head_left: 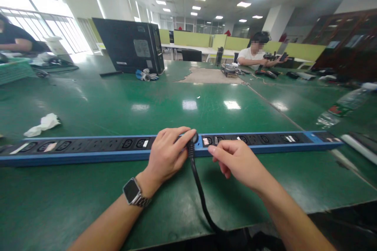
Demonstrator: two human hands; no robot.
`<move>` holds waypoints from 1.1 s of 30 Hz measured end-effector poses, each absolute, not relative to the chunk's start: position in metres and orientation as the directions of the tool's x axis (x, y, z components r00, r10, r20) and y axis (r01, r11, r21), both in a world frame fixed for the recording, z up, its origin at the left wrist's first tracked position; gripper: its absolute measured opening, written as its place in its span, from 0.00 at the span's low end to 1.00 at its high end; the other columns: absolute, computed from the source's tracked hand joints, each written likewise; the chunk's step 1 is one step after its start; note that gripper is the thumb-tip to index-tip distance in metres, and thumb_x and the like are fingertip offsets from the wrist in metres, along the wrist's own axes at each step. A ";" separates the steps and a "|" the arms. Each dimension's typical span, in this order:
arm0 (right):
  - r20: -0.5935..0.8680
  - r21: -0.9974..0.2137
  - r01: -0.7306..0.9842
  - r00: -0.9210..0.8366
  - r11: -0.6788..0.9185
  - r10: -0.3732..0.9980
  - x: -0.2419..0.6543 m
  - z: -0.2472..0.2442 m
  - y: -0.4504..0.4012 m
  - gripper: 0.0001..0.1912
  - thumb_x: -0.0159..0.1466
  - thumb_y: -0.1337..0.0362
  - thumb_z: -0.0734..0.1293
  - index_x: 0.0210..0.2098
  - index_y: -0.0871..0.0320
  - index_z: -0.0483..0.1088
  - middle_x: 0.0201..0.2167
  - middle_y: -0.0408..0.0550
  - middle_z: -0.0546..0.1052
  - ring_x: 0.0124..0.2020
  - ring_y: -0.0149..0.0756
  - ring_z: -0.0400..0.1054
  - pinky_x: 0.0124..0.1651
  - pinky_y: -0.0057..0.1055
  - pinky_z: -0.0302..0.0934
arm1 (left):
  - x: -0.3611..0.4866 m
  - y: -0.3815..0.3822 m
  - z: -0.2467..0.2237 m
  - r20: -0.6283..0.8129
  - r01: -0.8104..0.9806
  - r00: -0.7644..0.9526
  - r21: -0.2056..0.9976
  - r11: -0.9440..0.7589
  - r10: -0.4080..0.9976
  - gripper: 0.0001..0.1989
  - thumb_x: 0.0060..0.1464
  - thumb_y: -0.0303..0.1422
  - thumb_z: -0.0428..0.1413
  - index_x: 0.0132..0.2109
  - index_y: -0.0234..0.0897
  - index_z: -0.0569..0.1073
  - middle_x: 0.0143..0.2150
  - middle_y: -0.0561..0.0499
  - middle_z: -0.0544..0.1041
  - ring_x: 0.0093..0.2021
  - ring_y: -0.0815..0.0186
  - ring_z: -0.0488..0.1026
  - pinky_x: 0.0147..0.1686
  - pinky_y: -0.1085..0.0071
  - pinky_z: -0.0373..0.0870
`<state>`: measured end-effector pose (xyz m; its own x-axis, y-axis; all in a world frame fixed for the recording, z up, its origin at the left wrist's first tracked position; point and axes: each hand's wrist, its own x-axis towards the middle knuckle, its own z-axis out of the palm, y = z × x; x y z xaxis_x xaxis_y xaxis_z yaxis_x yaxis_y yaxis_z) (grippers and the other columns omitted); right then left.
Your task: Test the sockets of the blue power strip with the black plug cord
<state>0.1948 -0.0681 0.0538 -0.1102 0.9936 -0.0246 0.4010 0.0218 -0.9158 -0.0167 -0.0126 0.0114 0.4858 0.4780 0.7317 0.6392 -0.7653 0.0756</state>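
A long blue power strip (171, 157) with a black socket face lies across the green table in front of me. My left hand (167, 153) rests over its middle, thumb and fingers closed on a black plug (194, 138). The plug sits at the strip's face; whether its pins are fully in is hidden. From it a thick black cable (198, 182) runs down over the table's near edge. Just right of the plug, my right hand (232, 159) hovers at the strip's front edge, fingers curled, with nothing visible in them. A watch is on my left wrist.
Crumpled white tissue (44, 124) lies behind the strip's left part. Farther back stand a black computer case (129, 45) and blue-white gloves (146, 75). A plastic bottle (344, 104) lies at right. One person (256, 53) holds a device at the far side; another sits at far left.
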 end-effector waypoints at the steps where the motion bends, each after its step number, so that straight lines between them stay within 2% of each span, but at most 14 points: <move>1: -0.059 -0.923 0.385 -0.095 -0.018 0.994 0.201 0.047 -0.069 0.22 0.63 0.48 0.63 0.21 0.57 0.65 0.12 0.38 0.66 0.13 0.26 0.59 0.18 0.23 0.53 | -0.027 -0.011 0.012 0.745 0.657 0.463 0.074 -0.750 0.480 0.24 0.61 0.27 0.48 0.64 0.43 0.63 0.55 0.44 0.74 0.53 0.57 0.71 0.52 0.60 0.65; 4: -0.125 -0.901 0.419 -0.012 -0.108 0.992 0.221 0.015 -0.074 0.22 0.63 0.48 0.63 0.21 0.57 0.65 0.12 0.38 0.64 0.13 0.26 0.57 0.18 0.23 0.51 | -0.064 -0.003 0.011 0.726 0.724 0.408 0.113 -0.681 0.554 0.25 0.62 0.27 0.47 0.65 0.41 0.60 0.57 0.43 0.73 0.55 0.56 0.71 0.53 0.59 0.66; 6: -0.138 -0.892 0.429 0.043 -0.143 0.989 0.233 -0.009 -0.080 0.22 0.62 0.47 0.63 0.21 0.57 0.64 0.12 0.37 0.62 0.13 0.26 0.55 0.18 0.24 0.49 | -0.089 0.002 0.010 0.662 0.756 0.422 0.120 -0.644 0.619 0.25 0.62 0.29 0.46 0.65 0.41 0.61 0.58 0.43 0.73 0.55 0.55 0.71 0.53 0.58 0.66; 9: -0.031 -0.907 0.415 0.111 -0.075 0.993 0.241 -0.031 -0.089 0.23 0.64 0.47 0.61 0.20 0.57 0.63 0.12 0.37 0.59 0.15 0.27 0.53 0.20 0.26 0.48 | -0.119 0.006 0.006 0.574 0.796 0.426 0.129 -0.591 0.699 0.25 0.62 0.33 0.46 0.65 0.39 0.61 0.58 0.42 0.73 0.55 0.53 0.72 0.54 0.57 0.66; 12: 0.112 -0.875 0.481 0.104 0.049 0.988 0.241 -0.037 -0.094 0.23 0.65 0.49 0.61 0.19 0.57 0.62 0.14 0.38 0.58 0.19 0.28 0.53 0.25 0.27 0.48 | -0.132 0.005 0.004 0.499 0.795 0.430 0.186 -0.578 0.752 0.23 0.61 0.36 0.48 0.62 0.38 0.64 0.53 0.42 0.76 0.50 0.54 0.74 0.50 0.58 0.69; 15: 0.148 -0.840 0.537 0.082 0.081 0.986 0.239 -0.036 -0.095 0.24 0.66 0.50 0.60 0.19 0.58 0.62 0.15 0.38 0.57 0.21 0.28 0.53 0.27 0.28 0.46 | -0.133 0.003 0.008 0.473 0.755 0.468 0.224 -0.616 0.746 0.20 0.60 0.36 0.48 0.58 0.41 0.68 0.50 0.45 0.78 0.49 0.55 0.75 0.49 0.60 0.71; 23: 0.151 -0.821 0.565 0.077 0.082 0.985 0.239 -0.038 -0.095 0.24 0.66 0.50 0.60 0.19 0.58 0.61 0.15 0.37 0.55 0.20 0.28 0.52 0.27 0.28 0.46 | -0.127 0.007 0.017 0.432 0.665 0.550 0.292 -0.688 0.715 0.20 0.63 0.36 0.48 0.60 0.44 0.69 0.57 0.49 0.75 0.55 0.59 0.73 0.56 0.64 0.67; 29: 0.146 -0.820 0.567 0.076 0.078 0.986 0.239 -0.040 -0.094 0.25 0.66 0.49 0.60 0.19 0.58 0.61 0.16 0.37 0.54 0.21 0.28 0.51 0.27 0.28 0.45 | -0.126 0.006 0.009 0.441 0.693 0.469 0.353 -0.629 0.765 0.19 0.61 0.40 0.52 0.57 0.41 0.72 0.52 0.47 0.78 0.51 0.58 0.74 0.52 0.64 0.69; 33: 0.159 -0.816 0.571 0.076 0.088 0.984 0.239 -0.041 -0.094 0.24 0.66 0.49 0.60 0.19 0.58 0.61 0.16 0.37 0.54 0.21 0.28 0.51 0.27 0.28 0.46 | -0.121 0.005 0.006 0.453 0.719 0.443 0.337 -0.608 0.774 0.19 0.61 0.40 0.51 0.56 0.41 0.73 0.49 0.47 0.79 0.50 0.56 0.74 0.52 0.61 0.69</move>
<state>0.2389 -0.0944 -0.0406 0.0758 0.9843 0.1595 0.5715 0.0882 -0.8159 -0.1205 0.0046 0.0058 0.4427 0.7741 0.4525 0.7187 -0.6082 0.3371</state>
